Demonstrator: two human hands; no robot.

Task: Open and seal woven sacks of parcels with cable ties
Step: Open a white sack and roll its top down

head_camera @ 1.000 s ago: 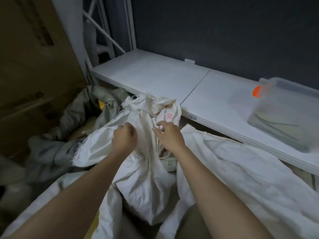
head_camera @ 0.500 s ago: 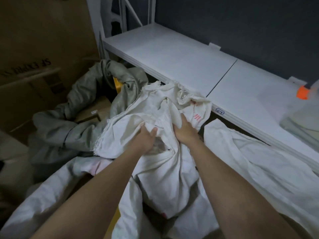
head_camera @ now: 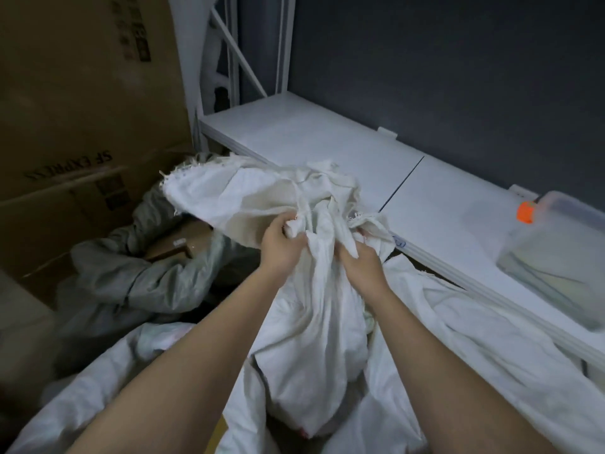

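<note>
**Both hands bunch the neck of a woven sack**

A person's left hand (head_camera: 281,249) and right hand (head_camera: 361,267) each grip gathered folds at the mouth of a white woven sack (head_camera: 314,326), fingers curled into the cloth. The sack stands in front of a low white shelf (head_camera: 327,142), among other sacks (head_camera: 491,371). A clear plastic bin (head_camera: 563,267) sits on the shelf at right; cardboard boxes (head_camera: 75,103) stand at left

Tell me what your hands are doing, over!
Left hand and right hand both grip the white sack at its bunched neck. No cable tie visible. Grey sack lies left, clear.
</note>
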